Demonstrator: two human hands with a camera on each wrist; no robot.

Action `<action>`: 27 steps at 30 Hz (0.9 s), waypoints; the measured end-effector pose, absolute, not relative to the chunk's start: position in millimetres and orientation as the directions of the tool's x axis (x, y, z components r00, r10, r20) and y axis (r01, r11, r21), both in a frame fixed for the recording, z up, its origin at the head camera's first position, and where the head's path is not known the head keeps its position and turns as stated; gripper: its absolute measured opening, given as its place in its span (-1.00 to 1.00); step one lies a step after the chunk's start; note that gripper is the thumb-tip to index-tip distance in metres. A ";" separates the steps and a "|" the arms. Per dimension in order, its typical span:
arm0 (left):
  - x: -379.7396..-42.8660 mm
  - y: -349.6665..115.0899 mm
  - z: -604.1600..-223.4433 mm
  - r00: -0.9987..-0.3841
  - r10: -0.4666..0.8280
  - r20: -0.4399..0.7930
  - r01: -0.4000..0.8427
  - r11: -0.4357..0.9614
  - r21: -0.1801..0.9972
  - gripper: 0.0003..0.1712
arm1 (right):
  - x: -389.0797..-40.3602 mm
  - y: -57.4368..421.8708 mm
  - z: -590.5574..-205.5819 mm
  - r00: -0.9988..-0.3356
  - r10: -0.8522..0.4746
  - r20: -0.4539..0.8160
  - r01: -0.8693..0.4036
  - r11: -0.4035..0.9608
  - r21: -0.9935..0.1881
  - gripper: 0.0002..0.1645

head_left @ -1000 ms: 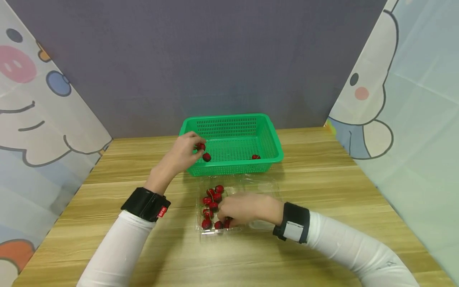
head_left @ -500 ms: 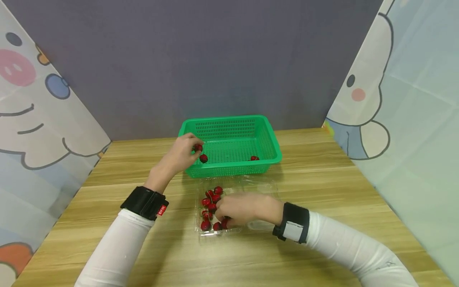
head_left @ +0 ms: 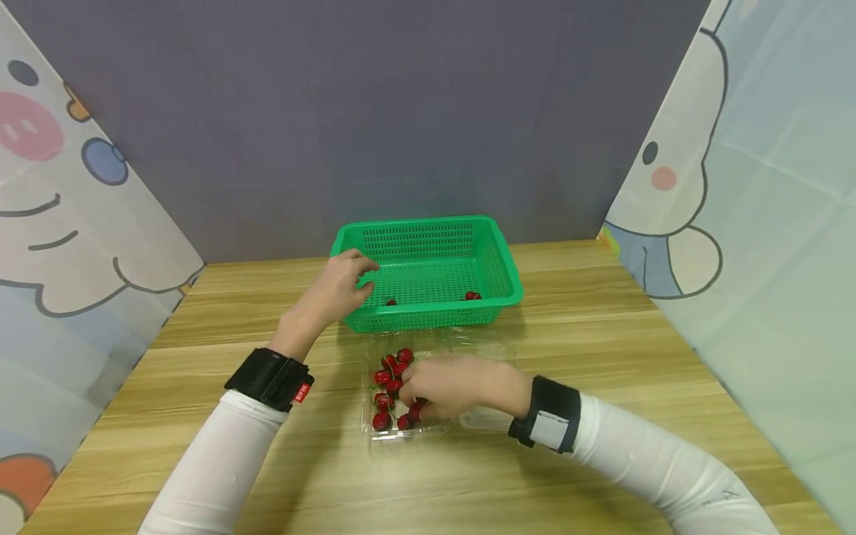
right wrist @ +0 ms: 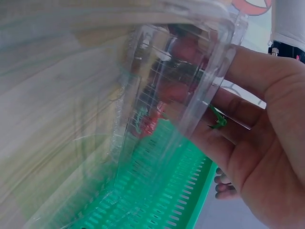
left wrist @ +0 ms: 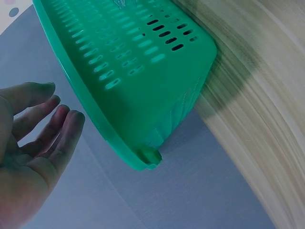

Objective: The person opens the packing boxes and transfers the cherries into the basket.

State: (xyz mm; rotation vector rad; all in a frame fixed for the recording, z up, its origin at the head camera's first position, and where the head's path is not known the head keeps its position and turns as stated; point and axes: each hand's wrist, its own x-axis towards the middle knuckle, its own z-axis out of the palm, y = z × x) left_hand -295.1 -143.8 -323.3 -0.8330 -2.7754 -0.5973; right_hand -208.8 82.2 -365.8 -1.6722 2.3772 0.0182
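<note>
Left grip (head_left: 337,288) just let its cherries go, now spread; one cherry (head_left: 391,303) shows at 8 o'clock in basket (head_left: 435,307). Drop looks done. Right grip (head_left: 449,385) at clear tray's (head_left: 401,434) cherries, 6 o'clock; can't tell if pinching.

From here it looks to me like a staged booth: a plain grey backdrop (head_left: 414,111) spans the top of the frame, cartoon-printed sheets (head_left: 789,215) line the left and right edges, and a wood-grained table (head_left: 588,334) fills the bottom.

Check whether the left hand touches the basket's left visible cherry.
Apart: the head view shows green basket between the left hand and that cherry.
</note>
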 end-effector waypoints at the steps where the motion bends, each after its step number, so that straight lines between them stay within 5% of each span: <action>1: -295.0 -143.6 -323.6 -0.823 0.490 0.288 0.565 0.760 0.322 -0.65 | -208.9 82.5 -365.5 -0.320 -0.927 -0.195 -0.930 0.347 -0.124 -0.86; 27: -269.1 -137.1 -327.5 -0.750 0.550 0.367 0.653 0.701 0.286 -0.71 | -217.6 95.0 -359.4 -0.346 -0.929 -0.129 -0.915 0.364 -0.171 -0.86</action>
